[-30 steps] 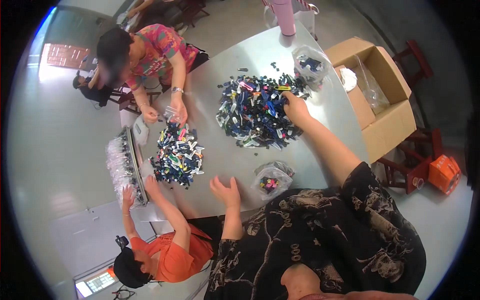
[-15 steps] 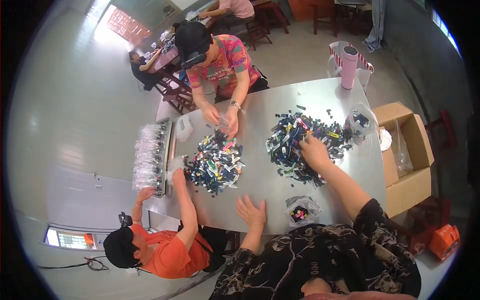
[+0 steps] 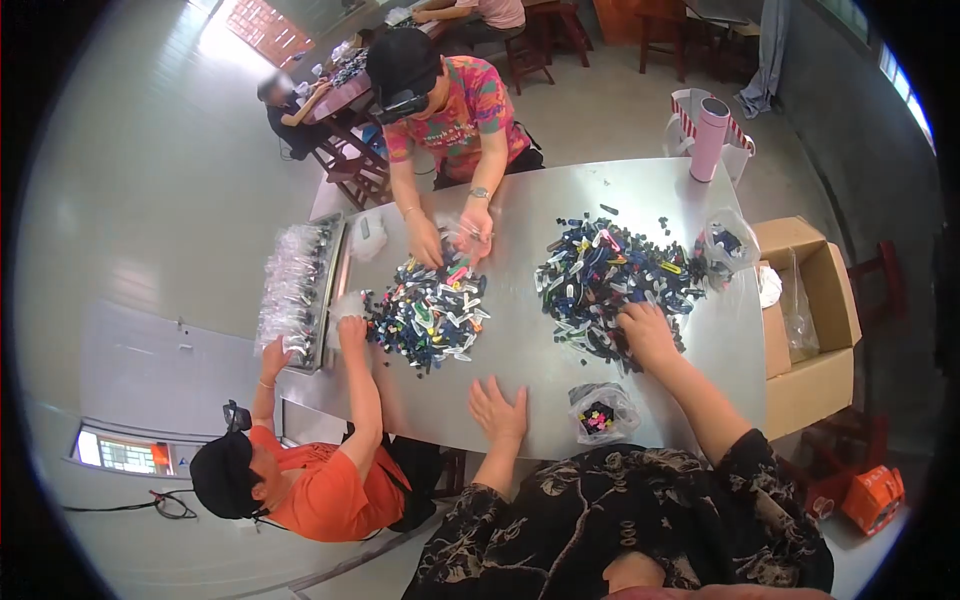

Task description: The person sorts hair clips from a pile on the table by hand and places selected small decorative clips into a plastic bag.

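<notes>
My left hand (image 3: 498,408) rests on the metal table (image 3: 520,345) near its front edge, fingers spread and holding nothing. My right hand (image 3: 648,335) touches the lower part of a large pile of small dark, white and coloured clips (image 3: 600,275). Its fingers are bent down into the pile, and whether they grip a piece is hidden. Between my hands, nearer the front edge, is a clear bag (image 3: 603,413) with pink, yellow and dark bits. Another clear bag (image 3: 728,240) with dark pieces lies at the pile's right.
Two co-workers, in a patterned shirt (image 3: 450,125) and an orange shirt (image 3: 335,490), work around a second clip pile (image 3: 425,315). A tray of filled bags (image 3: 300,290) stands left. A pink bottle (image 3: 709,140) stands at the far corner; a cardboard box (image 3: 815,385) is right.
The camera view has turned and shifted. My right hand has moved from the pile's upper right to its lower edge. The patterned-shirt co-worker's hands have moved apart, one down to the second pile.
</notes>
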The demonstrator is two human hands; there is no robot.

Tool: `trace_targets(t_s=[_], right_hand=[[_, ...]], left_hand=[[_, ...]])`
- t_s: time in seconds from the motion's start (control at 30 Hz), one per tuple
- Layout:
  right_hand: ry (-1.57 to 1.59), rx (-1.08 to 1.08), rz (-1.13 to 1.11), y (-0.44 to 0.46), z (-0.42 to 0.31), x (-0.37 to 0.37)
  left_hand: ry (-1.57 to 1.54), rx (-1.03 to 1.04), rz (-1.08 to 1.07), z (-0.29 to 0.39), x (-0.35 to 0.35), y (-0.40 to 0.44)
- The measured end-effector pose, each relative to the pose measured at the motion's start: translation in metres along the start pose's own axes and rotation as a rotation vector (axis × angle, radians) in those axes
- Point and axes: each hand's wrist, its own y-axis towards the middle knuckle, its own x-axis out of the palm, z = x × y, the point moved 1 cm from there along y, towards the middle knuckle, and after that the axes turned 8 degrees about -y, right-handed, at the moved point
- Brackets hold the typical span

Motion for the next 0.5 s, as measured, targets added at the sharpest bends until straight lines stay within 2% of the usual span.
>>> trace_targets(t_s=[0.2,0.37,0.5], right_hand=[[0.013,0.015,0.055,-0.026,0.022,0.009],[0.029,0.198,0.057,-0.029,0.038,0.016],[0.323,0.435,0.137,-0.027,0.048,0.005]], left_hand=[[0.012,-0.005,-0.024,0.001,-0.002,0.001],[0.018,0.009,0.002,-0.001,0.001,0.004],[0.03,0.041,-0.034,-0.003,0.002,-0.005]])
